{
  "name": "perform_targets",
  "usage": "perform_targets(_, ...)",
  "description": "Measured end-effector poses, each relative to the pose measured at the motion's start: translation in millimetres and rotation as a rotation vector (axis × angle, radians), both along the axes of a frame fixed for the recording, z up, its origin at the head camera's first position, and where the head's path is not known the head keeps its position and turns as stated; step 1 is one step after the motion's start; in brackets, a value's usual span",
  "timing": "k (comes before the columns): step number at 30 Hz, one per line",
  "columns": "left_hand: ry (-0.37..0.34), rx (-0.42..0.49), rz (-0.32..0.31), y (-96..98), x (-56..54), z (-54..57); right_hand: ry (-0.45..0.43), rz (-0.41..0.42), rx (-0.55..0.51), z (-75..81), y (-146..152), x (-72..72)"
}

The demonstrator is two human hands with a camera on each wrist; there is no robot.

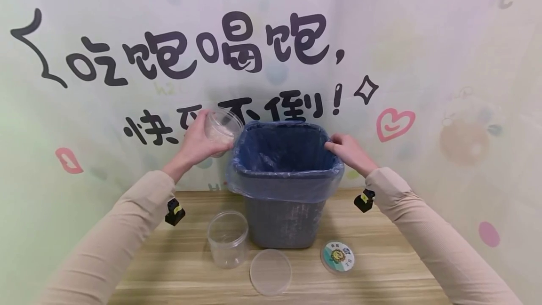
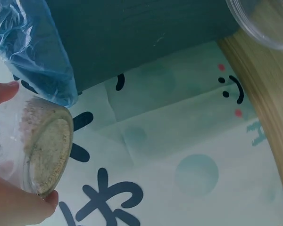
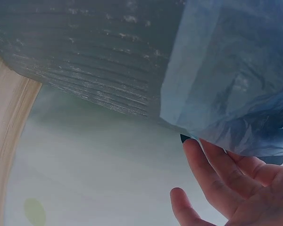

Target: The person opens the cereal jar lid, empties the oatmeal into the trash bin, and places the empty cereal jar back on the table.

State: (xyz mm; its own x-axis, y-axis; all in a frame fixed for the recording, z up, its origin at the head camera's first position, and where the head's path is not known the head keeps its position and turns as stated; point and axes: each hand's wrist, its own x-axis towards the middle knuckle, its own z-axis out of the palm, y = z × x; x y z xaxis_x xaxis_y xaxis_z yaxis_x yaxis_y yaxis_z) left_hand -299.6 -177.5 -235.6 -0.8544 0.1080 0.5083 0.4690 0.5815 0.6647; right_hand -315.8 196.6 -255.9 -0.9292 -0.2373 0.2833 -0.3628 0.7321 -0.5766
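My left hand grips a clear plastic jar beside the upper left rim of a grey trash bin. The jar is tilted, and pale, grainy stuff lies in its lower part, seen through the base in the left wrist view. A blue translucent bag lines the bin and folds down over its rim. My right hand holds the bin's right rim through the bag. In the right wrist view its fingers lie against the bag's outer side; the thumb is hidden there.
On the wooden table stands a second clear jar, left of the bin. A clear round lid lies in front, and a round lid with a printed label lies to the right. A printed wall sheet rises close behind.
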Motion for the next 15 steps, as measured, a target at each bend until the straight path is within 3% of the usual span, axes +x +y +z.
perform_targets(7,0.111,-0.203,-0.019,1.2,-2.7,15.0,-0.005,0.004,0.010,2.6,-0.1,1.3)
perform_targets(15,0.097,-0.402,-0.038,7.1,1.0,24.9,-0.008,0.000,0.018,4.3,-0.6,1.3)
